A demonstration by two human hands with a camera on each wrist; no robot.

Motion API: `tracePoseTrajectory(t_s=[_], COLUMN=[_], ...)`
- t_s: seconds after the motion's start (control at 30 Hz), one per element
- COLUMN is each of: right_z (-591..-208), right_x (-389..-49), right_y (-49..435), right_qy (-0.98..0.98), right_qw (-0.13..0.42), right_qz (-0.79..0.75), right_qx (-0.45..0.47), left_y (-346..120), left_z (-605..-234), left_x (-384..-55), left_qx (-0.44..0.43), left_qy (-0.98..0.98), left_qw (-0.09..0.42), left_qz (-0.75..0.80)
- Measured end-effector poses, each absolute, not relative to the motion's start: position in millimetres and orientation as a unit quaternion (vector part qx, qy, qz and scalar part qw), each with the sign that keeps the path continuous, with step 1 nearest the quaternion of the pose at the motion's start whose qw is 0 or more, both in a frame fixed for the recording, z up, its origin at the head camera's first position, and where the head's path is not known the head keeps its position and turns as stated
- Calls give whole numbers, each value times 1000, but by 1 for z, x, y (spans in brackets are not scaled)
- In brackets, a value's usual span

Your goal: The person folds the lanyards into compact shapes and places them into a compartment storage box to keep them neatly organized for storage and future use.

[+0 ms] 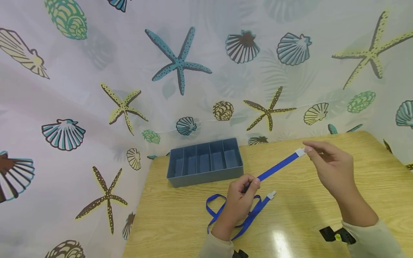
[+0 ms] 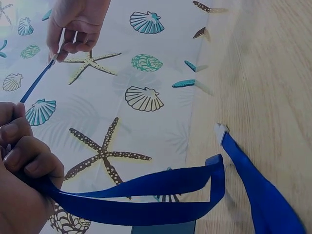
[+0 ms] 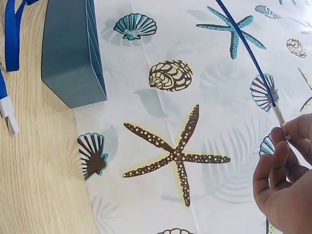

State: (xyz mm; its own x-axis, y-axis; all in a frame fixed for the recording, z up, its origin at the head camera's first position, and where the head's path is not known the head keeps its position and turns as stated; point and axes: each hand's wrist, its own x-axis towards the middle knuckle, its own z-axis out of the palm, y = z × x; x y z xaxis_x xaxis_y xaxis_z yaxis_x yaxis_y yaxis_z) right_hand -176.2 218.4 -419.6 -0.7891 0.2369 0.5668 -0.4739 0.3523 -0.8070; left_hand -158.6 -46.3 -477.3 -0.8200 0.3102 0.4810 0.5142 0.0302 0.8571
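Observation:
A blue lanyard [image 1: 278,167] with a white plastic end clip [image 1: 300,152] is stretched between the two hands, above the table. My left hand [image 1: 240,199] grips its strap, and in the left wrist view a folded blue loop [image 2: 146,209] hangs from that fist. At the other end, my right hand [image 1: 333,170] pinches the white clip [image 3: 278,115] between thumb and fingers. On the table under the left hand lies a second blue lanyard [image 1: 255,212], its white clip [image 1: 271,195] pointing away to the right. The left hand partly hides this second lanyard.
A grey-blue box [image 1: 206,177] with several compartments stands at the back left of the wooden table [image 1: 180,222]. Behind and to the left hangs a white cloth [image 1: 206,82] printed with shells and starfish.

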Motion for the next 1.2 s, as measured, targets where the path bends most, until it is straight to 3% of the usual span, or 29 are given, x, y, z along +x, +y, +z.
tracePoseTrajectory(t_s=[0.63,1.2], right_z=[-422,-421], right_x=[-170,-176], right_y=[242,257], right_qy=[-756,-745], right_qw=[334,309], right_qz=[563,588], right_qx=[-10,-58], left_y=[-60,-57], left_z=[-475,-466], left_x=[-155,-156], left_qx=[-303,-307], left_qy=[-706,-698], left_qw=[96,90], left_qz=[-633,-641])
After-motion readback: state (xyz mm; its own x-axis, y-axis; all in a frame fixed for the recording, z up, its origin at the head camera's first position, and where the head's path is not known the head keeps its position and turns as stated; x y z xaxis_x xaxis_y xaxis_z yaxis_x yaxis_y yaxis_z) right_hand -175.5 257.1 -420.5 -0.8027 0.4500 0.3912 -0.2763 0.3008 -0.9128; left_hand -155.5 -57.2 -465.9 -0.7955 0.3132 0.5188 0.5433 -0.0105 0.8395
